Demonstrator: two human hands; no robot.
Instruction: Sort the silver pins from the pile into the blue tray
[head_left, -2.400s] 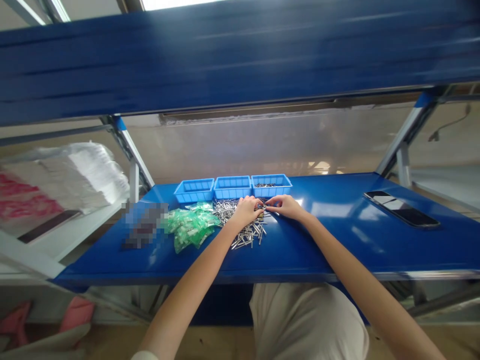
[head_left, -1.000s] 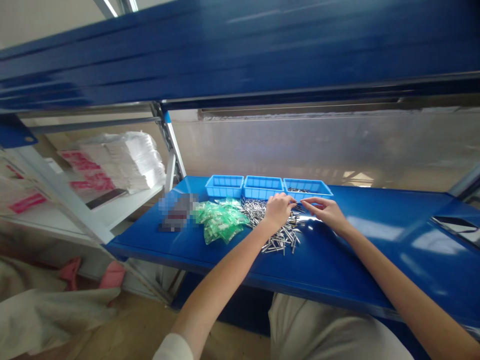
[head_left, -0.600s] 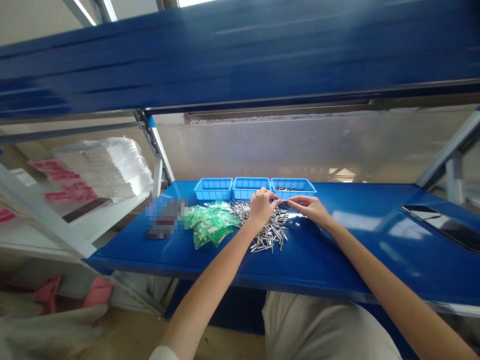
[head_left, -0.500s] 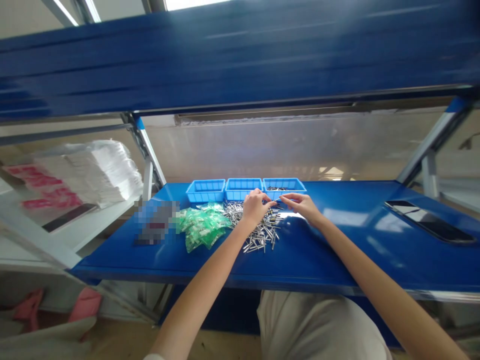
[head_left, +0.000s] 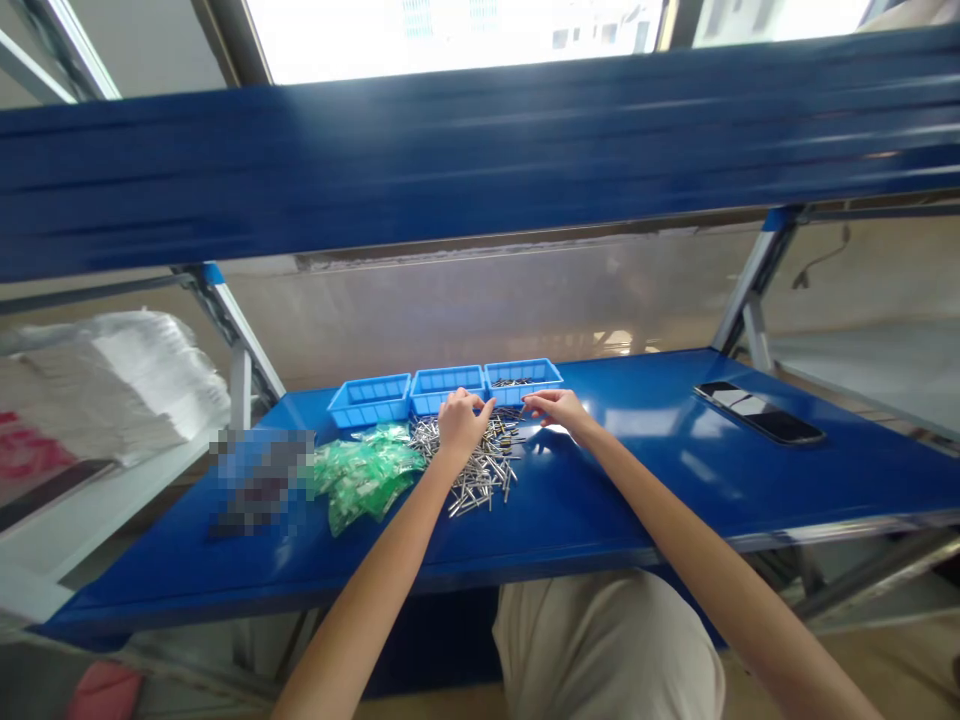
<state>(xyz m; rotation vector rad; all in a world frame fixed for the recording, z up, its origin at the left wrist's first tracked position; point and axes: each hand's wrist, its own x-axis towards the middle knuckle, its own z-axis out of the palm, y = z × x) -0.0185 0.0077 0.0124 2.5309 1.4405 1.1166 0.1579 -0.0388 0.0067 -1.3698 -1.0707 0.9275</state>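
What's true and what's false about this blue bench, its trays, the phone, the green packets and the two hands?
1. The left hand and right hand are apart. True.
2. Three blue trays stand in a row. True.
3. The left hand rests on the phone. False: it is at the pile of metal pieces.
4. A phone lies right of that pile. True.
5. The green packets fill a tray. False: the green packets lie on the bench.
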